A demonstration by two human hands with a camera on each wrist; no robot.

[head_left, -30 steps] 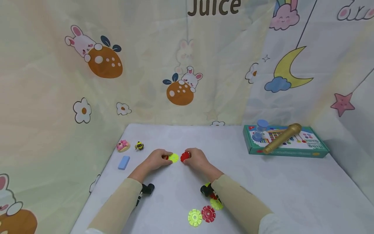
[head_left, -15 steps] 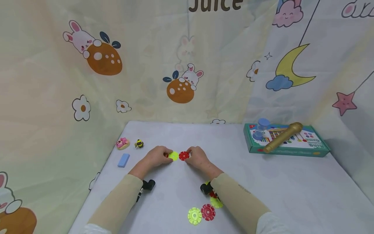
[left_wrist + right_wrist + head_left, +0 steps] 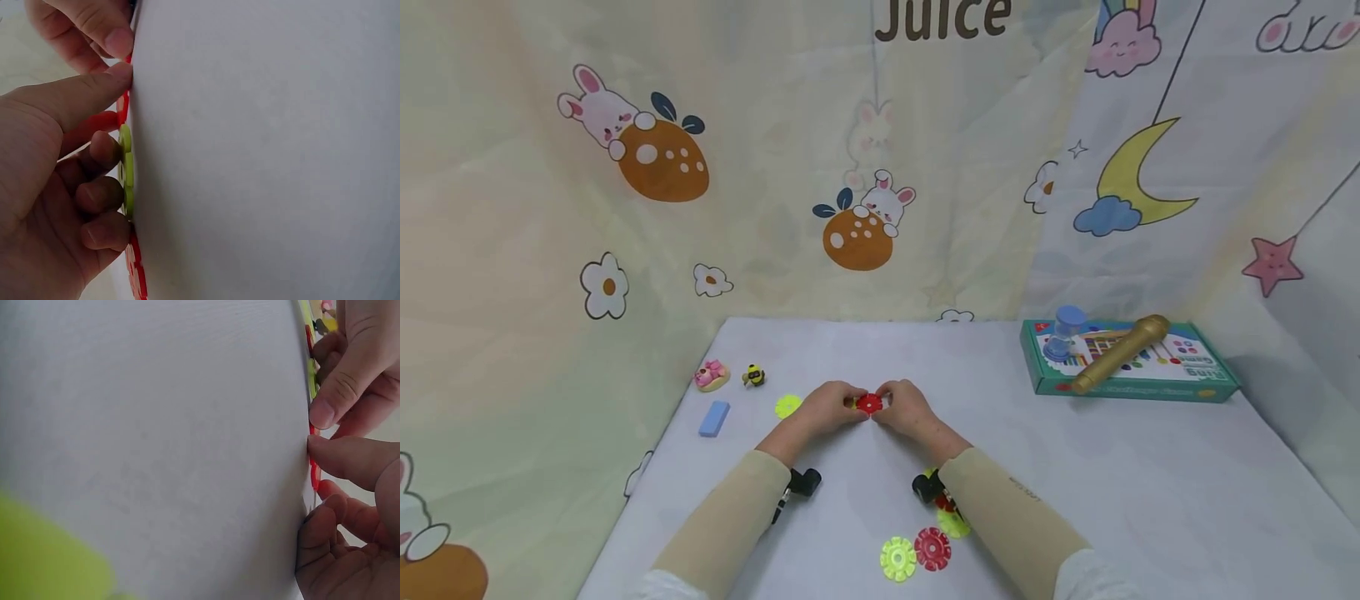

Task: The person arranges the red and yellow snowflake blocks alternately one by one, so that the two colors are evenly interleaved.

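Over the table's middle, my left hand [image 3: 826, 408] and right hand [image 3: 912, 408] pinch a red notched disc [image 3: 869, 403] from either side between thumb and fingers. In the left wrist view a yellow-green disc [image 3: 127, 178] lines up with it under my left hand's curled fingers, and another red disc [image 3: 137, 272] follows. The row continues beyond my left hand to a yellow-green notched disc [image 3: 787, 406]. Seen from the right wrist, the pinched red disc [image 3: 315, 476] stands edge-on, low along the table surface. My fingers hide parts of the row.
Nearer the front lie a yellow-green disc [image 3: 898, 559] and a red disc [image 3: 932, 549], with more partly under the right forearm. At left are a blue block [image 3: 714, 418], a bee figure [image 3: 754, 375] and a pink figure [image 3: 711, 375]. A green box [image 3: 1138, 386] carries a gold microphone [image 3: 1122, 354].
The right hand's red disc has come left against the yellow-green one. My left hand has slid right from the yellow-green disc to the red one, uncovering a yellow-green disc behind it.
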